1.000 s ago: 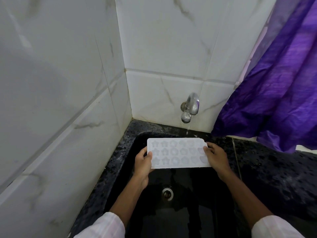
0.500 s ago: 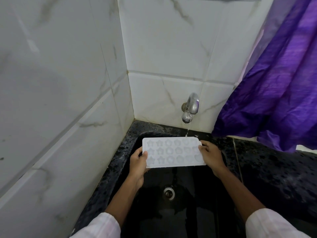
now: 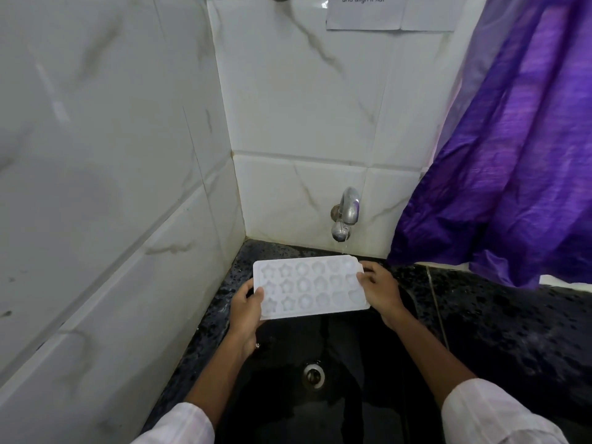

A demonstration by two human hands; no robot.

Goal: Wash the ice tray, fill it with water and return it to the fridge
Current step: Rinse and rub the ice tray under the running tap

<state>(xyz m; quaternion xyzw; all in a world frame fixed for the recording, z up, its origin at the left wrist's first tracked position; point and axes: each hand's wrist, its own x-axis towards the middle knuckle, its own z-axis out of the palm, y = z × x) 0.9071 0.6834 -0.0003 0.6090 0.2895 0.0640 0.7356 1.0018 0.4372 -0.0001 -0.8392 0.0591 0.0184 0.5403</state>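
I see the tray [image 3: 309, 287] held level over the sink [image 3: 352, 395], its far right corner under the tap [image 3: 344, 216]; my left hand [image 3: 246, 310] grips its left end, thumb on top; my right hand [image 3: 381, 288] pinches its right end.

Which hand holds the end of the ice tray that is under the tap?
The right hand: it grips the end of the ice tray where the thin stream from the tap falls. The left hand holds the opposite end, nearer the side wall.

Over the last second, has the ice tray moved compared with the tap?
Yes. The ice tray, held by the left hand and right hand, has shifted slightly left relative to the tap; the water now lands near its far right corner.
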